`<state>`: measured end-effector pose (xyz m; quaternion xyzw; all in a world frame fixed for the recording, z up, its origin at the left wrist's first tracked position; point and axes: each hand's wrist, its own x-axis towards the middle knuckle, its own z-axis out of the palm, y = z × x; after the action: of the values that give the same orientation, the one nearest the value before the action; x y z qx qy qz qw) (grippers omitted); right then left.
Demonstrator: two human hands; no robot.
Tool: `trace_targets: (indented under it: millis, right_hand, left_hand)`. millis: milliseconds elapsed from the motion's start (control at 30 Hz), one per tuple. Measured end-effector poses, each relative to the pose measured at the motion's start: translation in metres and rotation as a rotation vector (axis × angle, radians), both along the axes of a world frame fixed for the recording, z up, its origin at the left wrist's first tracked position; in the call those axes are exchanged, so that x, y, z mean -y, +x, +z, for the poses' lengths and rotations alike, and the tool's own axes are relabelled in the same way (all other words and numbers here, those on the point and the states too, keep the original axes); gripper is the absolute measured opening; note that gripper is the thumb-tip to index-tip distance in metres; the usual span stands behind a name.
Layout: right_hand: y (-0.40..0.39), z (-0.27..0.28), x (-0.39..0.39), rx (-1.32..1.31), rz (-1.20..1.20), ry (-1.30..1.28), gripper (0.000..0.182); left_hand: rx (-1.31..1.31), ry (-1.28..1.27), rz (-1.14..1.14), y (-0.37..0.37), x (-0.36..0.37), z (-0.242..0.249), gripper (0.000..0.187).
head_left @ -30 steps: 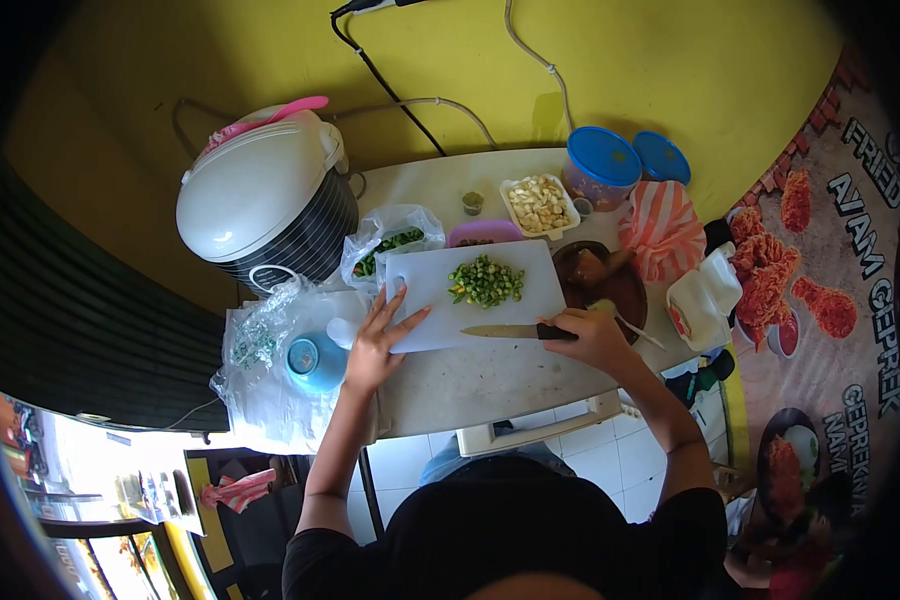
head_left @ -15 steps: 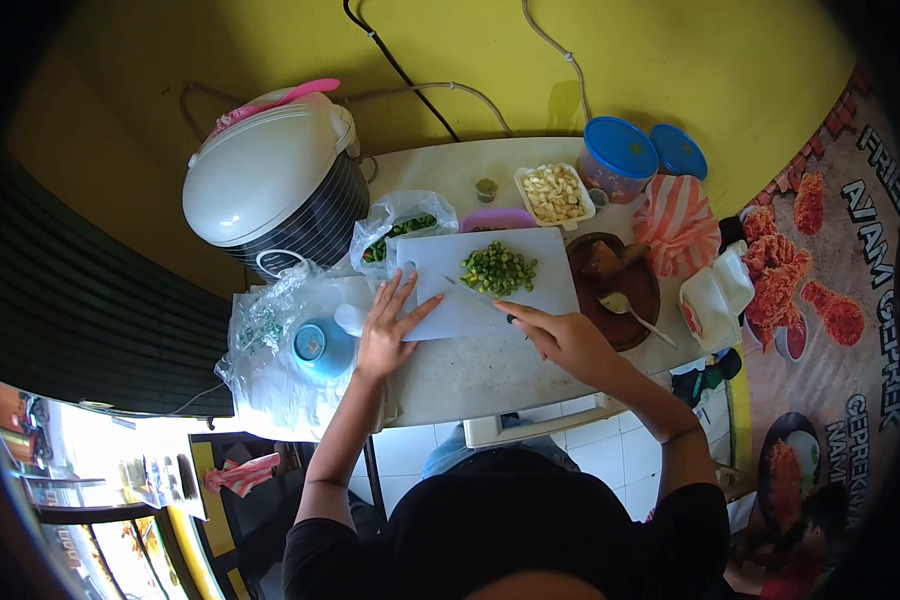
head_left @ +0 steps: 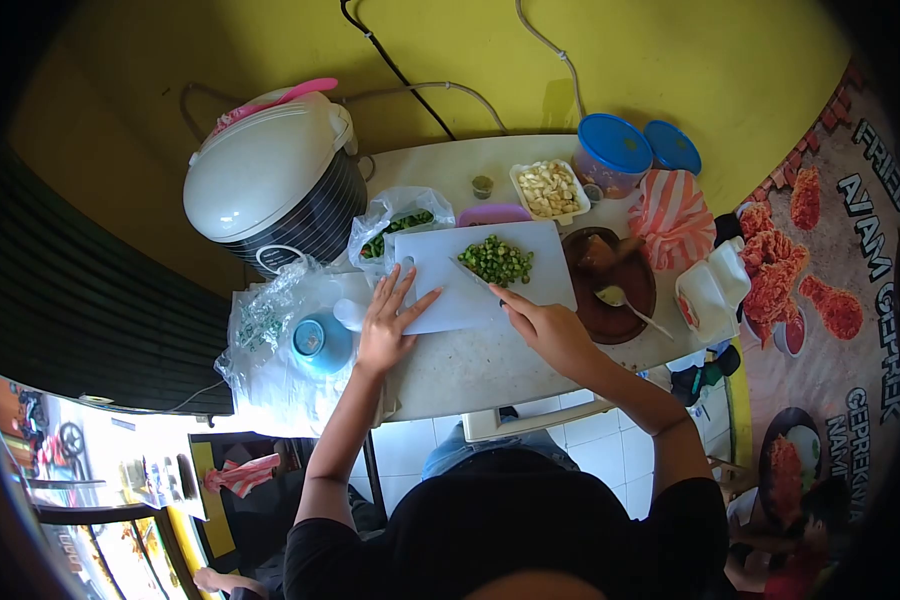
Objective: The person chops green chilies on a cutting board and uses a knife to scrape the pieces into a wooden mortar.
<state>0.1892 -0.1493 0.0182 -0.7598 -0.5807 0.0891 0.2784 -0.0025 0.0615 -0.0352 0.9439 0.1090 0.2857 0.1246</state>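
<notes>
My left hand [head_left: 387,322] lies with spread fingers on the left part of a white cutting board [head_left: 435,298], steadying nothing else. In my right hand [head_left: 550,332] is a small knife [head_left: 473,276], its handle mostly hidden by the fingers. The blade points up and left, beside the lower left edge of a heap of chopped green pieces [head_left: 497,262] that look like cut chillies. Behind the board stand a plastic bag of green produce [head_left: 400,228] and a partly covered purple container [head_left: 493,213].
On the right are a brown stone mortar [head_left: 618,325] with a spoon [head_left: 632,307] and an open foam box [head_left: 713,285]. A tray of pale cloves [head_left: 550,190] and a blue-lidded tub [head_left: 615,150] stand behind. At left are a blue bowl [head_left: 322,345] and a rice cooker [head_left: 270,175].
My right hand has shifted slightly up and left, bringing the blade nearer the green heap, which looks more gathered. My left hand stays on the board. Another person's arm now shows at lower left.
</notes>
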Motion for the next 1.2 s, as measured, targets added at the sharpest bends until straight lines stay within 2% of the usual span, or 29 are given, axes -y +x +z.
trace_targets:
  millis: [367,467,567,667,767,800,867,933,1033,1133,1200]
  right_hand:
    - [0.012,0.000,-0.007,-0.264,-0.055,0.045,0.040]
    - [0.010,0.016,-0.005,-0.410,-0.068,0.012,0.041]
    - [0.018,0.024,0.000,-0.400,-0.104,-0.004,0.037]
    - [0.041,0.038,0.005,-0.348,-0.129,-0.010,0.031]
    - [0.084,0.031,0.002,0.012,0.102,0.331,0.024]
    - [0.094,0.038,0.003,-0.032,0.120,0.247,0.018]
    - [0.121,0.038,0.001,-0.010,0.242,0.208,0.016]
    - [0.134,0.046,0.004,0.028,0.327,0.137,0.022]
    - [0.145,0.040,0.005,0.119,0.398,0.133,0.024]
    - [0.148,0.023,-0.004,0.331,0.431,0.194,0.026]
    - [0.148,0.012,-0.014,0.315,0.414,0.214,0.022]
  left_hand:
    - [0.010,0.001,-0.006,-0.001,0.000,-0.001,0.079]
    - [0.012,0.002,-0.005,-0.001,-0.001,-0.001,0.079]
    - [0.014,0.003,-0.004,-0.001,-0.002,-0.003,0.080]
    - [0.006,-0.005,-0.003,0.000,-0.001,-0.002,0.080]
    - [0.003,-0.012,-0.001,0.000,-0.001,0.000,0.080]
    - [0.002,-0.012,0.003,0.000,0.000,-0.001,0.080]
    - [0.002,-0.008,0.005,0.000,-0.001,-0.002,0.080]
    - [0.004,0.001,0.007,0.000,-0.002,-0.004,0.080]
    - [-0.003,-0.002,0.008,0.000,-0.001,-0.003,0.081]
    - [-0.011,0.000,0.011,-0.001,-0.001,-0.001,0.081]
    - [-0.007,-0.006,0.007,-0.001,-0.001,-0.001,0.081]
